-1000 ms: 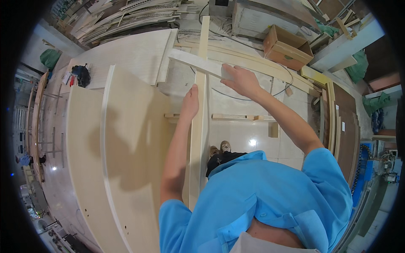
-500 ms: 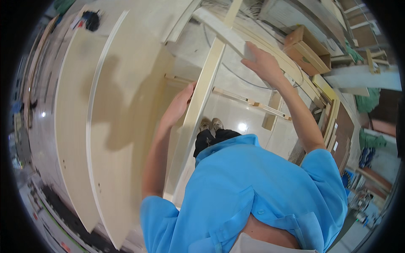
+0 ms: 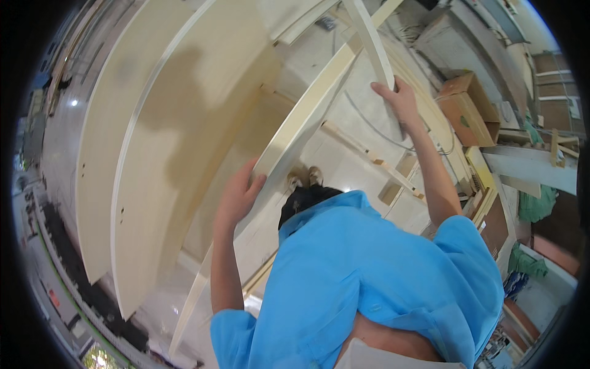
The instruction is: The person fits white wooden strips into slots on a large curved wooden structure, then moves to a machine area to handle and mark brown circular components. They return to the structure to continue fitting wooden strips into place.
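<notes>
Your right hand (image 3: pixel 401 103) has its fingers closed around the white bar (image 3: pixel 372 44), which crosses the long pale board (image 3: pixel 301 117) above the floor (image 3: pixel 337 157). Your left hand (image 3: pixel 236 197) touches the board's left edge, thumb over it; how far those fingers close, I cannot tell.
</notes>
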`<state>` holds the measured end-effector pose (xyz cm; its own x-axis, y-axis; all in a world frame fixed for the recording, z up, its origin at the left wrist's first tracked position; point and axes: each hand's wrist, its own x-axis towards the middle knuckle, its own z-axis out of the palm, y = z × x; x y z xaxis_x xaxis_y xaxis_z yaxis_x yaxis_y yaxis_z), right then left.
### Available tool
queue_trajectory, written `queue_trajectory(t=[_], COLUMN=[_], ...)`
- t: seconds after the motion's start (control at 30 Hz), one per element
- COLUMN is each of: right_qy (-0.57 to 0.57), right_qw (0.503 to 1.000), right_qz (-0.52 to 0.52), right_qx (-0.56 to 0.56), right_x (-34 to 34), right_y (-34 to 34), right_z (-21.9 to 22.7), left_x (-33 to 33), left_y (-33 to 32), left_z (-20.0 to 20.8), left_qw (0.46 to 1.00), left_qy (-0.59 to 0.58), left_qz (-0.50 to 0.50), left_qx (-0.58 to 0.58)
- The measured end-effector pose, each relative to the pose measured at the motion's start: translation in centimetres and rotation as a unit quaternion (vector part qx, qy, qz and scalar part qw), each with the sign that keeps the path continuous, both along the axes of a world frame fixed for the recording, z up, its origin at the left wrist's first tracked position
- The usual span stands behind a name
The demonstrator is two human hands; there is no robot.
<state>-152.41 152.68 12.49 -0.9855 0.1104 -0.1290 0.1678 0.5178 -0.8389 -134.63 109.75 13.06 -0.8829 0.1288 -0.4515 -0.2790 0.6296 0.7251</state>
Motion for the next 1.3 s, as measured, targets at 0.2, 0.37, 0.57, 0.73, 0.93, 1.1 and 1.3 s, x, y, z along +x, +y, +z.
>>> queue_trajectory(t=[0.2, 0.37, 0.57, 0.73, 0.93, 1.1, 1.3], right_qy=[0.05, -0.018, -0.028, -0.041, -0.002, 0.01, 0.029], right_qw=[0.967, 0.933, 0.942, 0.947, 0.938, 0.924, 0.935], right_qz=[-0.077, 0.013, 0.062, 0.096, 0.083, 0.03, 0.053], right_qx=[-0.237, -0.36, -0.329, -0.303, -0.338, -0.381, -0.349], right_x=[-9.4, -18.8, -21.5, -22.0, -22.1, -21.2, -21.0], right_y=[3.9, 6.5, 8.1, 8.4, 7.5, 6.4, 7.0], right_z=[-1.0, -2.1, -2.9, -2.6, -2.8, -2.3, -1.3], left_x=[-1.4, -3.5, -6.7, -7.6, -7.9, -7.7, -8.3], left_y=[3.9, 7.3, 13.3, 14.8, 16.3, 16.3, 17.6], left_z=[-1.0, -2.2, -2.7, -2.8, -3.8, -3.6, -3.5], left_qw=[0.99, 0.973, 0.92, 0.902, 0.874, 0.887, 0.86], left_qy=[0.131, 0.206, 0.326, 0.345, 0.376, 0.356, 0.403], left_qz=[0.002, 0.043, 0.125, 0.152, 0.186, 0.18, 0.185], left_qx=[-0.05, -0.098, -0.177, -0.212, -0.244, -0.233, -0.253])
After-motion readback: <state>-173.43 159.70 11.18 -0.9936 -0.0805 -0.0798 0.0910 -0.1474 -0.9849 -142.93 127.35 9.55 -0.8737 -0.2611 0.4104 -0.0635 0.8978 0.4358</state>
